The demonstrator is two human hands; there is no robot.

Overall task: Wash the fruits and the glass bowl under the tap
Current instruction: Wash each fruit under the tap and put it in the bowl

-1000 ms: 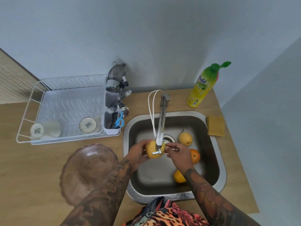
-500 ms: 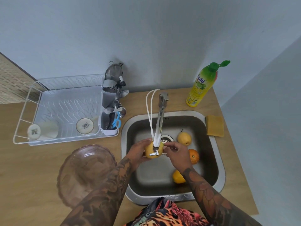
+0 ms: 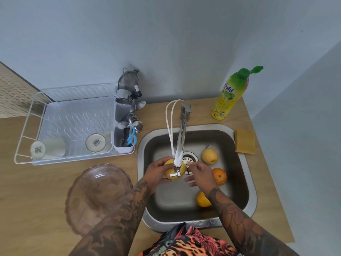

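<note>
My left hand [image 3: 156, 172] grips a yellow fruit [image 3: 170, 175] right under the tip of the tap [image 3: 181, 139], over the steel sink [image 3: 247, 174]. Just right of the spout, my right hand [image 3: 200, 172] pinches a small pale knob with thumb and forefinger, its other fingers loosely spread. Three more fruits lie in the sink: a yellow pear-like fruit [image 3: 209, 156] beside the drain, an orange [image 3: 220, 176] and a yellow-orange fruit [image 3: 202, 200] half hidden by my right forearm. The tinted glass bowl [image 3: 96, 189] stands on the counter left of the sink, partly covered by my left forearm.
A white dish rack [image 3: 72, 124] with two cups and a cutlery holder [image 3: 125, 139] stands at the back left. A dish soap bottle [image 3: 230, 95] stands behind the sink on the right. A yellow sponge [image 3: 245, 141] lies on the counter beside the sink's right rim.
The right hand's fingers have drawn slightly right, off the fruit, to the knob beside the spout. The left hand keeps the fruit under the tap.
</note>
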